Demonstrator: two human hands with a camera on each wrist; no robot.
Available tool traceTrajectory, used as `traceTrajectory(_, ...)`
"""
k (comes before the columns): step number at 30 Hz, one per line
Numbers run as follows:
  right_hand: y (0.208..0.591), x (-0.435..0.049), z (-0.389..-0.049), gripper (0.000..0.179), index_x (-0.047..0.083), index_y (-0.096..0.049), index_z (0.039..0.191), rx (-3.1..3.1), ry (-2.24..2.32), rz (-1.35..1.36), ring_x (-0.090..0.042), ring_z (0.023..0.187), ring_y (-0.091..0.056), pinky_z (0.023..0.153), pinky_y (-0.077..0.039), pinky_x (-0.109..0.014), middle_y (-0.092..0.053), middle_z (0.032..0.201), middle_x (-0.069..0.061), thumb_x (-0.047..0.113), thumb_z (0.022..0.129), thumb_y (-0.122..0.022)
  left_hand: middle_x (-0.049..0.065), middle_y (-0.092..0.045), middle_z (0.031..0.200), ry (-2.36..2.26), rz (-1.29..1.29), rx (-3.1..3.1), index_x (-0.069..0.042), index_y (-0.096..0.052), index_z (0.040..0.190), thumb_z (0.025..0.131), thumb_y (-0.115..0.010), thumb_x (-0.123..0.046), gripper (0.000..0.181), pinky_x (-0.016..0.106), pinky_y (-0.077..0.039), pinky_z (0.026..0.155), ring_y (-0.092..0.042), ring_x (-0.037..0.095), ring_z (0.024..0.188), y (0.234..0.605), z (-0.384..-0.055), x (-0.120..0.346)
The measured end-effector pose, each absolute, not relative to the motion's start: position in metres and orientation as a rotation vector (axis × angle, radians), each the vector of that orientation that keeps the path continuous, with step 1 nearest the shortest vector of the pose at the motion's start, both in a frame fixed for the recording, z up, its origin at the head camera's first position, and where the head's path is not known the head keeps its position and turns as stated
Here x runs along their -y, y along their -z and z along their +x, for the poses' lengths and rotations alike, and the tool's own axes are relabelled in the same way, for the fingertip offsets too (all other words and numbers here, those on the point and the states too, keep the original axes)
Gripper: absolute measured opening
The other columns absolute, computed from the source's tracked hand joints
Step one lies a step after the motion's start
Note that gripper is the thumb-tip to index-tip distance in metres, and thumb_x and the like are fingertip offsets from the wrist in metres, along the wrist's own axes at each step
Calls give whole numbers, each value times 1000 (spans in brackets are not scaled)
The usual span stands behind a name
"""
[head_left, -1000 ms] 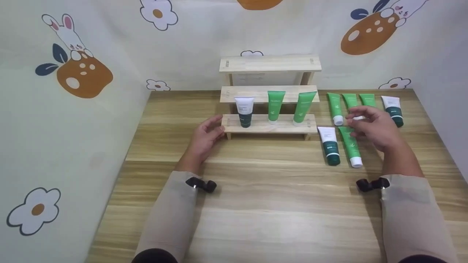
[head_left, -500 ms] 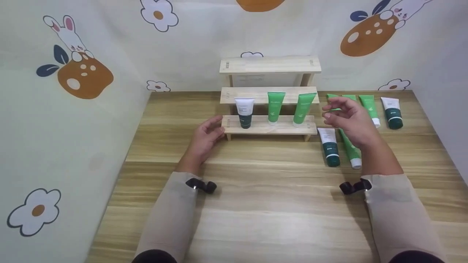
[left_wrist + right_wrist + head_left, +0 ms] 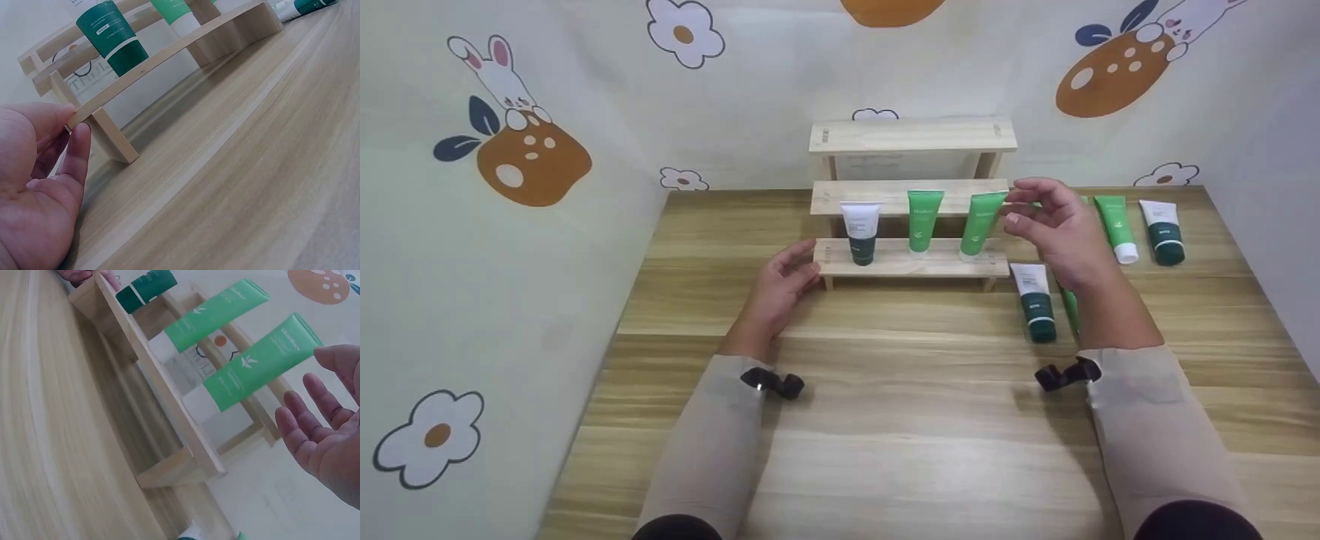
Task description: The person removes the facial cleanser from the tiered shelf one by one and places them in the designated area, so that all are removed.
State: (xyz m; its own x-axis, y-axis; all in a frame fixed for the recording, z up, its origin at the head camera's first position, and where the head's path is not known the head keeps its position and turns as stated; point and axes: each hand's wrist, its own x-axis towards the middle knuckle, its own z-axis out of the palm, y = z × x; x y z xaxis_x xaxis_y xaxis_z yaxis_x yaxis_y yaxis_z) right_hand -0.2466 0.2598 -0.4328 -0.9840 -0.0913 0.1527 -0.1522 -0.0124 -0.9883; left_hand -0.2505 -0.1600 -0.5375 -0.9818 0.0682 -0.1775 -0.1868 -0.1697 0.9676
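A three-step wooden display rack [image 3: 913, 136] stands against the back wall. On its lowest shelf, a white and dark-green squeeze tube [image 3: 862, 229] and two light-green squeeze tubes [image 3: 922, 223] stand cap down. My left hand [image 3: 777, 291] pinches the left end of that shelf between thumb and fingers, clearest in the left wrist view. Beside the top of the rightmost light-green tube [image 3: 261, 368] is my right hand [image 3: 1063, 234], its fingers loosely bent. Its thumb tip is at the tube's top corner; whether they touch I cannot tell. That tube leans slightly right.
More tubes lie on the wooden table right of the rack: a white and dark-green tube [image 3: 1037, 301] in front, another white and dark-green tube [image 3: 1164, 231] at far right, and a green tube [image 3: 1116, 229] beside it. Other green tubes are mostly hidden by my right hand and forearm.
My right hand has moved left from above the lying tubes to the rightmost standing tube. My left hand stays at the shelf end, and the standing tubes have not moved.
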Motion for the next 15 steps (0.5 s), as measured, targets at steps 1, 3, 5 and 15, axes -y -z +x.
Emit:
traceTrajectory(1,432,-258,-247,50,5,-62,141,2182,-2184,272,-27,121,-68,95,-63,-21,-68,127,-6,5,95,-79,10,-55,156,-2277,-138,-1909,-9,-60,150,101,-69,-2,50,28,-63,100,-69,16,111,537,-250,160)
traceTrajectory(3,432,-256,-247,50,3,-61,142,2201,-2168,283,-24,122,-68,95,-63,-21,-68,128,-4,5,96,-79,11,-56,156,-2274,-136,-1912,-9,-60,150,101,-69,-2,51,29,-63,101,-70,17,112,537,-250,160)
traceTrajectory(5,431,-253,-248,49,4,-60,143,2220,-2149,292,-20,122,-68,95,-63,-20,-68,128,-3,7,97,-78,11,-56,156,-2266,-140,-1916,-10,-60,150,101,-69,-2,51,30,-62,102,-70,17,113,537,-250,160)
traceTrajectory(15,429,-243,-247,38,6,-66,134,2196,-2148,295,-18,115,-71,94,-65,-24,-68,123,-4,6,97,-77,10,-56,154,-2259,-147,-1915,-11,-62,149,101,-70,-3,49,27,-62,100,-69,17,116,535,-249,161)
